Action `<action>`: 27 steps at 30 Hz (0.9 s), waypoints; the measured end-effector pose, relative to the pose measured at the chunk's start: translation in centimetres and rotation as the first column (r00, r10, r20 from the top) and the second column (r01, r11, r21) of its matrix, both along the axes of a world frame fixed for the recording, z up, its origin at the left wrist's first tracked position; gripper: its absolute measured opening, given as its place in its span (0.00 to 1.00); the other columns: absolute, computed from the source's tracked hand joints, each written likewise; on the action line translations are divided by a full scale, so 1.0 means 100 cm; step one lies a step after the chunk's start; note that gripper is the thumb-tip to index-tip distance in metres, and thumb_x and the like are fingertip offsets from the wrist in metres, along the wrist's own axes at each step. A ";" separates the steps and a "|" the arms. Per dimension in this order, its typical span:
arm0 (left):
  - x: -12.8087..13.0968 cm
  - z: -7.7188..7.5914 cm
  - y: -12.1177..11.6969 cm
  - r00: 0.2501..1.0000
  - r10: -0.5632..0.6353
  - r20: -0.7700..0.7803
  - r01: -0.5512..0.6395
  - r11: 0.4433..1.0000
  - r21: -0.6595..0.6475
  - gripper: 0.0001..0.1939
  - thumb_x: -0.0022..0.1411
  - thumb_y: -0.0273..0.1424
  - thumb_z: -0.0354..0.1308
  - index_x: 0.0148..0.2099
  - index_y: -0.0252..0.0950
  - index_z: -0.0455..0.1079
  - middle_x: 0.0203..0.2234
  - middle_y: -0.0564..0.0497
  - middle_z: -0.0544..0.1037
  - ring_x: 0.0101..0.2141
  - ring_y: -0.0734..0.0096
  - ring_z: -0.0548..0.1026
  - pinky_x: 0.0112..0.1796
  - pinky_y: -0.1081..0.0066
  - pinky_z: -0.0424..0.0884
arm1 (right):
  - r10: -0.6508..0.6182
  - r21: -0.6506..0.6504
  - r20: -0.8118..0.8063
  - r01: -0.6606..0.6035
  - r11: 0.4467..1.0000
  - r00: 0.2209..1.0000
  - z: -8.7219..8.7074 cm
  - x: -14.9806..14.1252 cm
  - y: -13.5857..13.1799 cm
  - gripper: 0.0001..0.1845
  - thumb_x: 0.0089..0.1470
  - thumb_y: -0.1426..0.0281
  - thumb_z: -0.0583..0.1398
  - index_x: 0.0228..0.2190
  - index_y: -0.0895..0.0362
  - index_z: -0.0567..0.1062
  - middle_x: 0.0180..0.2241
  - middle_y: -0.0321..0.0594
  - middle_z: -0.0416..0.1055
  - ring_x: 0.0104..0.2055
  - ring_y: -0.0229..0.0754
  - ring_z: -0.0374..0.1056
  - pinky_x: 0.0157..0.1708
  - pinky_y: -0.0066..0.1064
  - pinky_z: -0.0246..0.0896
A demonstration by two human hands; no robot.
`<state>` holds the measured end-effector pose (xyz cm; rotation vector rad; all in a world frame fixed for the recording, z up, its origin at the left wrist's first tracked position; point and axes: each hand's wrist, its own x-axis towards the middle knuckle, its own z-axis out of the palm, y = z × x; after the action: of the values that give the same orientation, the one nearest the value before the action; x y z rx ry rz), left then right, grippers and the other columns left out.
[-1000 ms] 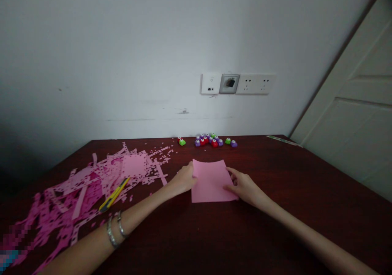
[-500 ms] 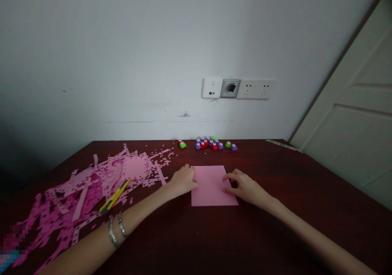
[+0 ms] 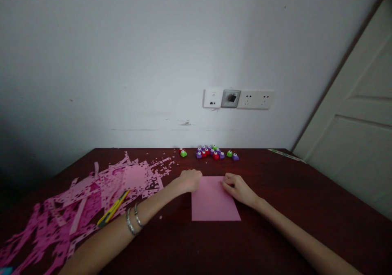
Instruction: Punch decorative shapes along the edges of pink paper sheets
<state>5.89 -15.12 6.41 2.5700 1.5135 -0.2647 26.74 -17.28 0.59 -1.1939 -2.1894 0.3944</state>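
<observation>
A pink square sheet of paper (image 3: 213, 201) lies flat on the dark red-brown table (image 3: 275, 209). My left hand (image 3: 190, 180) rests at the sheet's far left corner, fingers curled down onto its edge. My right hand (image 3: 237, 187) sits at the far right corner, fingertips pinched on the paper's top edge. Two silver bangles circle my left wrist (image 3: 133, 222).
A heap of pink paper scraps and strips (image 3: 76, 201) covers the table's left part, with a yellow utility knife (image 3: 113, 208) lying on it. Several small red, green and purple craft punches (image 3: 214, 152) stand by the wall. Wall sockets (image 3: 239, 98) above; a door (image 3: 352, 136) at right.
Both hands slid up to the sheet's far corners. The paper's raised far edge has come down flat. The camera tilted up a little, so everything sits lower in view.
</observation>
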 end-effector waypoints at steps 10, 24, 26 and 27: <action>-0.005 -0.013 -0.006 0.995 -0.097 -0.027 0.099 0.992 0.078 0.13 0.51 0.18 0.47 0.37 0.30 0.70 0.34 0.37 0.75 0.35 0.54 0.75 0.31 0.61 0.71 | 0.009 -0.042 -0.100 -0.013 0.999 0.995 -0.011 0.003 0.003 0.25 0.57 0.62 0.49 0.11 0.57 0.57 0.18 0.34 0.56 0.22 0.35 0.55 0.24 0.28 0.49; -0.006 -0.011 -0.003 0.997 -0.074 0.025 0.073 0.997 0.036 0.11 0.49 0.19 0.49 0.35 0.32 0.69 0.34 0.39 0.75 0.36 0.58 0.74 0.32 0.64 0.70 | 0.008 -0.032 -0.091 -0.011 0.999 0.996 -0.011 0.002 -0.001 0.25 0.56 0.61 0.48 0.11 0.56 0.57 0.18 0.35 0.56 0.22 0.36 0.55 0.24 0.28 0.49; -0.007 -0.008 -0.002 0.996 -0.088 0.024 0.087 0.996 0.023 0.11 0.48 0.20 0.50 0.34 0.32 0.69 0.34 0.39 0.75 0.35 0.57 0.74 0.31 0.64 0.70 | 0.009 -0.053 -0.103 -0.014 0.998 0.995 -0.011 0.003 0.002 0.25 0.56 0.60 0.49 0.11 0.56 0.58 0.18 0.35 0.56 0.22 0.36 0.55 0.24 0.29 0.50; -0.008 -0.008 -0.001 0.996 -0.092 0.024 0.091 0.996 0.018 0.10 0.48 0.20 0.50 0.34 0.32 0.69 0.34 0.39 0.75 0.35 0.57 0.74 0.31 0.64 0.70 | 0.001 -0.072 -0.123 -0.010 0.997 0.992 -0.011 0.004 0.003 0.26 0.56 0.59 0.49 0.11 0.56 0.58 0.18 0.34 0.56 0.22 0.36 0.55 0.24 0.29 0.50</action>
<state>5.13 -15.20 5.65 2.6492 1.3976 -0.2308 27.18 -16.96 -0.53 -1.1704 -2.0893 0.5396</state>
